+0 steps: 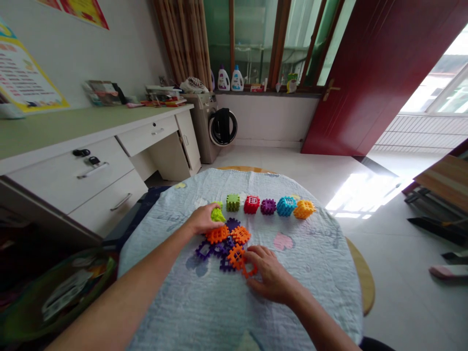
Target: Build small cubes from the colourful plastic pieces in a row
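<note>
My left hand [203,219] is closed around a yellow-green block [218,213] at the left end of a row of blocks. Below it, orange and purple interlocking plates lie in a loose pile, among them an orange plate [218,234] and a purple plate [203,250]. At the pile's right edge, the fingers and thumb of my right hand [269,274] grip an orange open-centred piece [249,271]. It lies close against another orange plate [236,255]. My right fingers partly cover that piece.
Along the row stand a green cube [233,203], red cube [252,204], purple cube [268,206], blue cube [286,206] and yellow cube [304,209]. A pale cloth [307,302] covers the round table. A wooden stool [361,278] sits at its right edge.
</note>
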Tool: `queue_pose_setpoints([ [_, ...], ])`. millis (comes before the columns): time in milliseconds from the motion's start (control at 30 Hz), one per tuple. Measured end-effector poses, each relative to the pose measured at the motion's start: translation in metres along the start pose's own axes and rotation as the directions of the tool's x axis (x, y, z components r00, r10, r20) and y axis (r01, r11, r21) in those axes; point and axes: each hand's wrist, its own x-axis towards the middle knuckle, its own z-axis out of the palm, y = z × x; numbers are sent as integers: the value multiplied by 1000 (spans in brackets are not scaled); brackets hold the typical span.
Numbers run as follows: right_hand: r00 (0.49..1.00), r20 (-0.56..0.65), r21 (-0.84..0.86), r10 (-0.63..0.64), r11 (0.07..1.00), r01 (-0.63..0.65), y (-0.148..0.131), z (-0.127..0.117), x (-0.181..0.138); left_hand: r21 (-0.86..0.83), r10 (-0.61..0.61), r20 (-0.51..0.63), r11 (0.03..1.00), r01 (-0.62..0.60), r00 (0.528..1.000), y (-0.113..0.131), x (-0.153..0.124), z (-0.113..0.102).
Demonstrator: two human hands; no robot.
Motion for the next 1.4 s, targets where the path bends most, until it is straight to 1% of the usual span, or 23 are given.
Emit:
queue_pose_setpoints([
  [67,1000,-9,-7,-3,1000,2,0,1,0,-131,52,-55,990,-58,997,15,-21,-3],
  [133,1000,-15,-16,2,1000,-2,-1,2,0,-227,107,-56,967,-117,993,32,-39,-4],
  [233,1000,-21,-25,4,1000,-5,0,3,0,-290,149,-49,944,-157,988,52,-54,0],
  [300,1000,-25,-24,-4,1000,3,1,4,0,-305,145,-98,937,-168,985,57,-58,4],
  [367,999,-42,-23,-5,1000,4,2,6,0,-313,136,-201,930,-195,970,55,-60,8],
  [467,996,-83,-29,11,999,-14,5,8,1,-290,110,-365,930,-225,925,43,-63,11],
  [500,995,-94,-31,19,999,-22,5,9,1,-280,91,-393,936,-213,915,37,-65,12],
  [567,994,-104,-32,30,999,-34,6,10,1,-267,32,-405,951,-152,914,26,-68,11],
  [667,993,-107,-30,46,998,-49,6,9,1,-243,-70,-346,970,-17,936,12,-72,9],
  [700,993,-106,-29,49,998,-53,5,8,1,-232,-88,-312,973,14,946,9,-72,9],
  [767,994,-98,-27,56,998,-59,4,7,1,-201,-88,-261,979,36,961,6,-70,12],
  [833,994,-90,-26,61,998,-64,4,6,2,-162,-47,-270,987,3,962,7,-66,18],
  [900,993,-91,-28,70,997,-73,4,7,3,-113,30,-266,992,-62,964,11,-62,27],
  [933,992,-98,-30,75,996,-79,4,7,3,-87,74,-228,992,-96,971,15,-60,31],
  [1033,990,-117,-31,82,996,-87,6,11,4,-15,165,-44,986,-166,985,33,-57,42],
  [1067,989,-122,-27,82,996,-86,7,13,4,4,186,5,983,-186,983,40,-57,45],
  [1133,987,-137,-10,81,996,-83,10,16,4,29,235,65,971,-237,970,56,-58,47],
  [1200,984,-160,12,83,997,-82,13,16,4,30,281,89,958,-284,956,70,-61,48],
  [1267,980,-175,34,90,996,-86,17,14,4,11,293,93,955,-295,952,80,-64,48],
  [1333,981,-170,51,97,995,-90,19,9,4,-21,288,92,958,-288,953,83,-66,46],
  [1400,984,-154,55,94,995,-87,19,2,3,-64,260,63,965,-256,964,80,-66,41],
])
